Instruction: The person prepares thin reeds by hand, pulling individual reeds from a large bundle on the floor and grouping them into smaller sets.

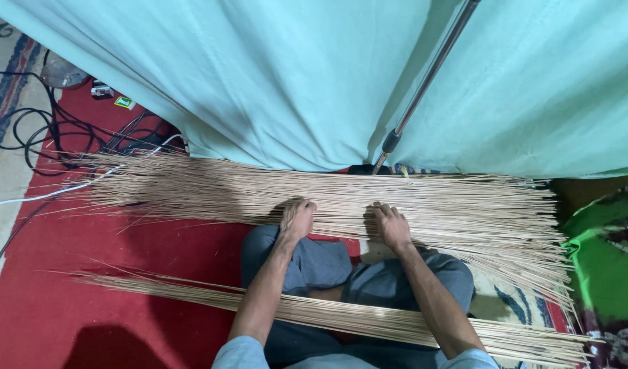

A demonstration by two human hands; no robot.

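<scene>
- Head view: a person sits cross-legged on a red carpet, grey trousers, pale blue sleeves.
- A wide layer of thin pale sticks lies across the floor in front of the knees, running left to right, from near the cables at left to the green cloth at right.
- Left hand rests palm down on the near edge of this layer, fingers curled and close together, pressing on the sticks; whether any stick is pinched under the fingers, cannot tell.
- Right hand lies likewise on the same layer, just to the right, fingers bent down and narrow; grip on a single stick not discernible.
- Hands are apart, with a gap of sticks between them.
- A second, thinner bundle lies across the lap, under both forearms, slanting down toward the right.
- A pale green sheet hangs behind the layer, its hem touching the far edge of the sticks.
- A metal pole slants down before the sheet, its foot at the sticks.
- Black cables lie coiled at left on the carpet; a white cable crosses below them.
- Green patterned cloth at right edge, beside the stick ends.
</scene>
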